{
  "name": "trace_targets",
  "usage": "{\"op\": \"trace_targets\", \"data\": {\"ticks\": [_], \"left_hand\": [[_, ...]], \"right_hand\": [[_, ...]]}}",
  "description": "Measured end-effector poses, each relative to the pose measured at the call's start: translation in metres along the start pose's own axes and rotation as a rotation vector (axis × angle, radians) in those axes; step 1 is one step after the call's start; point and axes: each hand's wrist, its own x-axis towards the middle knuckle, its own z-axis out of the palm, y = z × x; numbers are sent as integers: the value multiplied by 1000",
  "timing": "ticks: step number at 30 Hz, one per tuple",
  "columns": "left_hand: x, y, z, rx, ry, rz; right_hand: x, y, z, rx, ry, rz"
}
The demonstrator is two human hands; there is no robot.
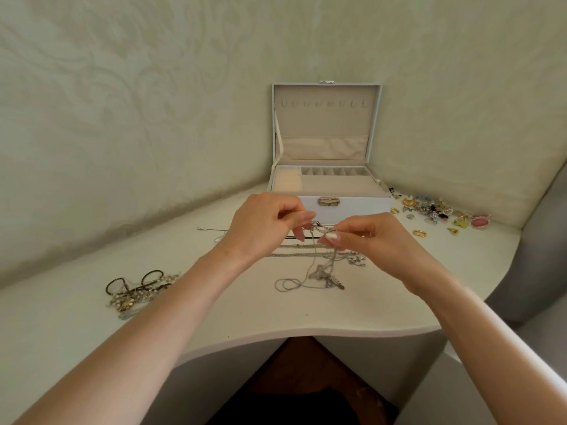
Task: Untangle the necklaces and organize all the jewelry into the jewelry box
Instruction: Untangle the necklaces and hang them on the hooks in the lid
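Two hands work one knot of silver necklaces at a white table. The left hand and the right hand each pinch the chains between thumb and fingertips, the other fingers curled. The strands hang from the fingers down to the table, too snarled to count. Just beyond the fingers stands one box, lid upright, a row of hooks and one pocket inside the lid. Beige lining shows in its compartments. Two loose heaps lie apart: bracelets well left of the fingers and nearer the person, small coloured pieces well right.
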Motion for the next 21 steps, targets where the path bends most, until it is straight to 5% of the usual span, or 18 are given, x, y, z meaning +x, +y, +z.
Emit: {"op": "trace_targets", "data": {"ticks": [7, 14, 21], "left_hand": [[0, -3, -1, -8, 22, 18], [-2, 0, 2, -734, -158, -235], [-6, -37, -19, -202, -67, -178]], "right_hand": [[0, -4, 2, 144, 48, -39], [1, -9, -2, 241, 71, -43], [-9, 4, -31, 183, 137, 10]]}}
